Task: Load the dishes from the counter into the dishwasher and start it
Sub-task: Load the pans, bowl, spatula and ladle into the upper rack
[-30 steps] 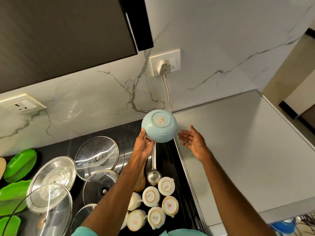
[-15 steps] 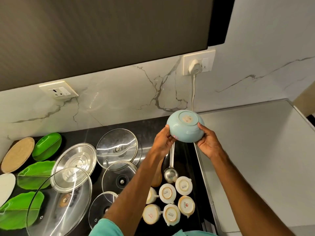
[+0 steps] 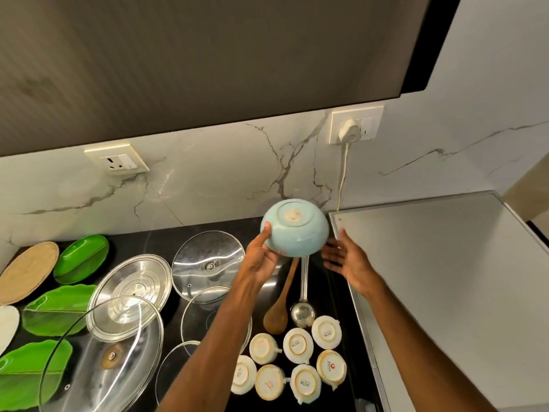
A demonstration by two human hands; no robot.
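A pale blue bowl is held upside down above the black counter, its base toward me. My left hand grips its left rim, thumb along the side. Just below and right of the bowl is my right hand, its fingers spread and off the bowl. Under the bowl lie a wooden spoon and a steel ladle. Several upturned white cups stand near the counter's front. The dishwasher is out of sight.
Glass lids and a steel lid cover the counter's middle. Green leaf plates, a woven mat and a white plate lie at the left. A grey appliance top fills the right. A plug and cord hang on the marble wall.
My right hand has come off the bowl and opened beside it. The left hand keeps hold of the bowl. The view has shifted, showing more of the counter's left.
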